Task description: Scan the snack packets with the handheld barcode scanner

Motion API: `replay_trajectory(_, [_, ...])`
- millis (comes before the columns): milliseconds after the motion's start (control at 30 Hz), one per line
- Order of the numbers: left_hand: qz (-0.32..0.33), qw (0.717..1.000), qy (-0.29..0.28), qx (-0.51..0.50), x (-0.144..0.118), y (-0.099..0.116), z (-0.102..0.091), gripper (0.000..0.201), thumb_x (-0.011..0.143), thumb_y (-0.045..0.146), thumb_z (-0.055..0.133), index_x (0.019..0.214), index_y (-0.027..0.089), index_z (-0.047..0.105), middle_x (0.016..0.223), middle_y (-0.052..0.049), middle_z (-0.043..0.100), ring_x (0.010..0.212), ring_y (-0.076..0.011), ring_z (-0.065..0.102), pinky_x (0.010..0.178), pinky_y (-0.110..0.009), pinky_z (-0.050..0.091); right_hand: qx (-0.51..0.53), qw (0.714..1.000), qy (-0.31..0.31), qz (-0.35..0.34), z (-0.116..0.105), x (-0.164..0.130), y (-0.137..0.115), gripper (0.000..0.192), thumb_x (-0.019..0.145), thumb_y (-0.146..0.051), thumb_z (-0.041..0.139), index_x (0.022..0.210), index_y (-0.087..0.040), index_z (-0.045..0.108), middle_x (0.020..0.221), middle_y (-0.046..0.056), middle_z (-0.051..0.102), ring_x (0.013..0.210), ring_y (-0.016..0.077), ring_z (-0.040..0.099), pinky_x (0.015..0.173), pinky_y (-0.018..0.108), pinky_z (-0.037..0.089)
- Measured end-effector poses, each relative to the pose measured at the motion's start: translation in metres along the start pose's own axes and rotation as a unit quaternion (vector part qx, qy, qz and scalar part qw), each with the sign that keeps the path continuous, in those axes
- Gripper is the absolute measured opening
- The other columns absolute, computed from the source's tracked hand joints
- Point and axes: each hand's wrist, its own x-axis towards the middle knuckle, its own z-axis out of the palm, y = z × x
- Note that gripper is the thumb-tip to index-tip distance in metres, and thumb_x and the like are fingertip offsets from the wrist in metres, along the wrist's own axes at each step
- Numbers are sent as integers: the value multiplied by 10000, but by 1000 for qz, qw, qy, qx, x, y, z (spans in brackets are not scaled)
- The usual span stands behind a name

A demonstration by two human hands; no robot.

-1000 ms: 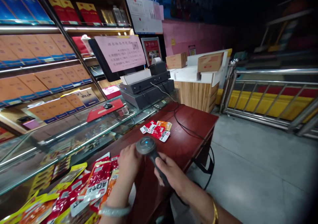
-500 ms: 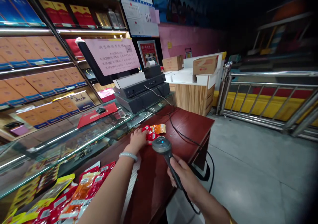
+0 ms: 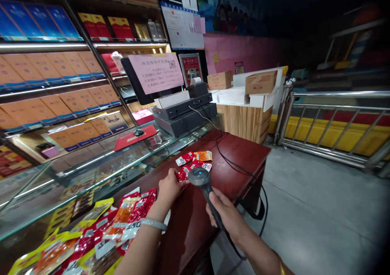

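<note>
My right hand (image 3: 224, 217) grips the handle of a dark barcode scanner (image 3: 199, 176), whose head, lit blue, hangs over the red-brown table (image 3: 240, 153). My left hand (image 3: 168, 188) is just left of the scanner head and pinches a red snack packet (image 3: 182, 175) at its edge. A small group of red and orange packets (image 3: 195, 160) lies on the table just beyond. A large heap of red, orange and yellow packets (image 3: 106, 234) sits by my left forearm.
A glass display counter (image 3: 91, 173) runs along the left, with shelves of boxed goods (image 3: 61, 100) behind it. A black till with screen (image 3: 183, 108) stands at the counter's end. The scanner cable (image 3: 237, 167) crosses the table. A wooden stand with cartons (image 3: 246, 112) and a metal railing (image 3: 335, 124) stand farther off.
My left hand reached out to the small group of packets and has drawn back with a red one. The scanner moved forward over the table and now sits beside that packet.
</note>
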Motion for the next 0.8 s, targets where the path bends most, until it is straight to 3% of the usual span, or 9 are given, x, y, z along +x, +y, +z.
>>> replay_trajectory(233, [-23,998,50,4,-35,-38,-30,403,885,488,591,1138,196,477,1071,-144,752,1066,-333,717,864,-375,452,-22,998,-56,-10,37,-8,1,651,846,-745,616,1150,-173,554,578,-95,466,430,71,363,440,207,327])
replay_trajectory(400, [-68,997,41,24,-60,-61,-42,418,881,479,574,1170,189,488,1076,-159,752,1084,-340,711,883,-390,460,-34,995,-95,4,60,-11,11,664,821,-770,620,1103,-170,570,575,-94,458,438,74,367,437,211,331])
replay_trajectory(533, [-124,988,26,89,-80,-94,-60,498,878,536,535,1185,144,523,1104,-215,733,1088,-393,686,932,-488,444,-40,992,-116,21,63,-15,19,692,831,-761,621,1174,-163,565,595,-94,469,444,70,363,447,210,337])
replay_trajectory(633, [-177,973,84,125,-85,-114,-69,617,854,585,548,1263,124,531,1271,-246,654,1207,-419,601,996,-535,407,-45,992,-120,19,57,-16,22,716,836,-765,611,1220,-162,560,588,-95,474,445,72,363,449,210,328])
replay_trajectory(700, [-182,968,115,127,-80,-113,-67,698,845,585,568,1376,138,494,1406,-236,569,1308,-419,512,1042,-537,383,-44,993,-107,15,52,-15,21,727,835,-770,607,1236,-165,562,579,-97,472,445,74,363,449,210,324])
replay_trajectory(800, [-118,983,93,108,-65,-83,-55,678,870,534,567,1437,167,497,1471,-201,527,1345,-397,464,1078,-521,372,-38,996,-82,10,41,-14,15,728,821,-779,614,1214,-167,583,574,-97,470,436,72,356,446,213,322])
